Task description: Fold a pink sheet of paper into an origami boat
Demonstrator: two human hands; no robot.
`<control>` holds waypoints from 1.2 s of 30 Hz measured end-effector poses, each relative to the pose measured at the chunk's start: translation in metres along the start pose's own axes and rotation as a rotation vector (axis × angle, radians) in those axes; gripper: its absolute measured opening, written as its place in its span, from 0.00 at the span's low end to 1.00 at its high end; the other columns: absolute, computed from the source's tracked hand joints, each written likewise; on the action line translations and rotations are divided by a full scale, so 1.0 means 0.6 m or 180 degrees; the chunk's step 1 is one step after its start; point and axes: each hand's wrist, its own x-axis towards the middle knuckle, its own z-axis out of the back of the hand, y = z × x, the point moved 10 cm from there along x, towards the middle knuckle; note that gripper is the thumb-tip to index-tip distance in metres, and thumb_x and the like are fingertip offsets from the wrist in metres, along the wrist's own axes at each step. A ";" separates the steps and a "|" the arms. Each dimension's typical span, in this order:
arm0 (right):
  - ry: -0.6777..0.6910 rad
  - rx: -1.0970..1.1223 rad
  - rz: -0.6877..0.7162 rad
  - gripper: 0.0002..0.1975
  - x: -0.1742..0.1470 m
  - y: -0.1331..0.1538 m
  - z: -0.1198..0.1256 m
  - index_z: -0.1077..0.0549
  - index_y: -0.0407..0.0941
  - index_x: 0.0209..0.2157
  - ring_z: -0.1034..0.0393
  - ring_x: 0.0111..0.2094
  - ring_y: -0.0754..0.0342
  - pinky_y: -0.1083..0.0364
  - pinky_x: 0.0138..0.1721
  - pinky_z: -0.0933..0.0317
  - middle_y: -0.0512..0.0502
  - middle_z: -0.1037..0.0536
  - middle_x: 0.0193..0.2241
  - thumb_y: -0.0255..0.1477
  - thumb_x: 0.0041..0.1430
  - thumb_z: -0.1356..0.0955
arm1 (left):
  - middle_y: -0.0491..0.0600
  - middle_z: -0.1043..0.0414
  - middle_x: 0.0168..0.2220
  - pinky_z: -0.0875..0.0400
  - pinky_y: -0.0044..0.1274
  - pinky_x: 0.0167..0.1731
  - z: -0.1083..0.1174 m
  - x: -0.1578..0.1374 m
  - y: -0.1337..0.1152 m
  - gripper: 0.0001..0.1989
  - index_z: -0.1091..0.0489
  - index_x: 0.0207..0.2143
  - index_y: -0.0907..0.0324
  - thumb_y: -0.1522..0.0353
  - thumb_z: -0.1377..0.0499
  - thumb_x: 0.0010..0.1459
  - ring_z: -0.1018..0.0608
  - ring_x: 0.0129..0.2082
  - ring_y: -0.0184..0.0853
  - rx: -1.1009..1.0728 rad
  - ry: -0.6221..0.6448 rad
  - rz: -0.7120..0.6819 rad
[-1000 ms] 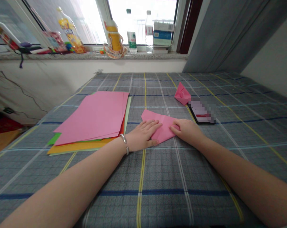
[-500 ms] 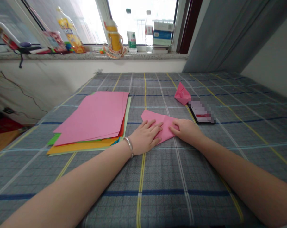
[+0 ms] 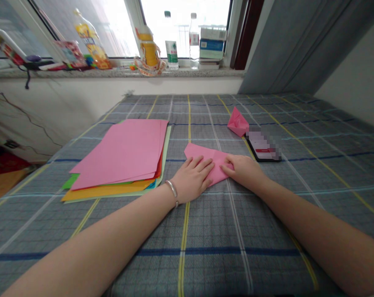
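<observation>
A folded sheet of pink paper [image 3: 219, 156] lies on the checked cloth in front of me. My left hand [image 3: 193, 177], with a silver bangle at its wrist, rests flat on the paper's left and near part, fingers spread. At the paper's right edge my right hand [image 3: 244, 169] is closed, thumb and fingers pinching it. The two hands cover much of the paper, so the folds under them are hidden. Beyond the right hand stands a folded pink paper shape [image 3: 238, 123], its point upward.
To the left lies a stack of coloured paper [image 3: 121, 152], pink on top. A phone [image 3: 264, 145] lies on the checked cloth [image 3: 217, 235] beside the pink shape. Several bottles, a tube [image 3: 171, 53] and stacked boxes [image 3: 210, 45] line the windowsill [image 3: 112, 73].
My left hand has slid slightly to the right across the pink paper, towards the right hand. The right hand keeps its pinch in the same place.
</observation>
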 end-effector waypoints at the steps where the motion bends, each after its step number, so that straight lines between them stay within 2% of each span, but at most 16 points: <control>1: -0.0007 -0.0001 0.0006 0.14 0.000 0.001 0.000 0.30 0.46 0.31 0.29 0.30 0.50 0.54 0.28 0.51 0.46 0.22 0.29 0.40 0.59 0.39 | 0.49 0.48 0.64 0.53 0.40 0.61 0.000 0.000 0.000 0.26 0.47 0.63 0.60 0.60 0.59 0.66 0.46 0.63 0.45 0.0014 0.0010 0.0010; 6: -0.0079 0.0102 0.0044 0.12 -0.001 0.002 0.002 0.30 0.45 0.32 0.30 0.29 0.51 0.54 0.29 0.48 0.46 0.22 0.29 0.39 0.59 0.38 | 0.51 0.50 0.65 0.53 0.40 0.61 -0.003 0.001 0.001 0.27 0.48 0.63 0.60 0.59 0.58 0.66 0.47 0.64 0.45 0.0074 0.0058 0.0036; 9: -0.0348 0.0284 0.0185 0.11 -0.005 0.007 0.017 0.29 0.44 0.37 0.31 0.33 0.51 0.54 0.33 0.45 0.45 0.23 0.33 0.36 0.58 0.36 | 0.52 0.50 0.65 0.53 0.39 0.61 -0.004 0.001 0.002 0.27 0.48 0.63 0.60 0.58 0.58 0.66 0.46 0.64 0.45 0.0102 0.0061 0.0036; 13: -0.0715 0.0420 0.0926 0.08 -0.022 0.043 0.044 0.26 0.46 0.35 0.35 0.41 0.49 0.52 0.42 0.45 0.45 0.25 0.38 0.35 0.58 0.34 | 0.52 0.49 0.65 0.53 0.38 0.61 -0.003 0.000 0.001 0.27 0.47 0.63 0.60 0.57 0.58 0.66 0.45 0.64 0.44 0.0133 -0.0029 0.0016; 16: -0.0581 0.0710 0.1584 0.09 -0.040 0.079 0.045 0.26 0.47 0.30 0.35 0.39 0.51 0.52 0.43 0.45 0.47 0.24 0.35 0.34 0.60 0.35 | 0.52 0.48 0.64 0.53 0.38 0.61 -0.002 -0.001 0.001 0.27 0.46 0.62 0.60 0.57 0.58 0.66 0.45 0.64 0.43 0.0119 -0.0069 0.0008; 18: -0.0393 0.0948 0.1736 0.10 -0.044 0.091 0.038 0.27 0.45 0.29 0.34 0.37 0.54 0.54 0.42 0.45 0.48 0.25 0.32 0.34 0.60 0.35 | 0.53 0.48 0.64 0.53 0.38 0.61 -0.002 -0.001 0.000 0.28 0.47 0.63 0.61 0.56 0.59 0.66 0.46 0.64 0.44 0.0093 -0.0049 -0.0002; 26: 0.0170 0.1298 0.0982 0.12 -0.017 0.073 0.010 0.29 0.44 0.27 0.36 0.28 0.57 0.56 0.32 0.47 0.50 0.26 0.26 0.39 0.53 0.31 | 0.54 0.50 0.65 0.52 0.38 0.61 -0.003 0.004 0.005 0.31 0.47 0.63 0.61 0.52 0.56 0.64 0.47 0.64 0.45 -0.0030 0.0134 -0.0021; 36: 0.0543 0.0822 0.0280 0.12 -0.001 0.037 0.003 0.27 0.47 0.25 0.33 0.30 0.55 0.56 0.29 0.50 0.53 0.24 0.25 0.41 0.47 0.28 | 0.54 0.51 0.65 0.52 0.36 0.61 0.000 0.008 0.011 0.35 0.50 0.63 0.60 0.51 0.49 0.60 0.48 0.64 0.46 -0.0108 0.0397 0.0009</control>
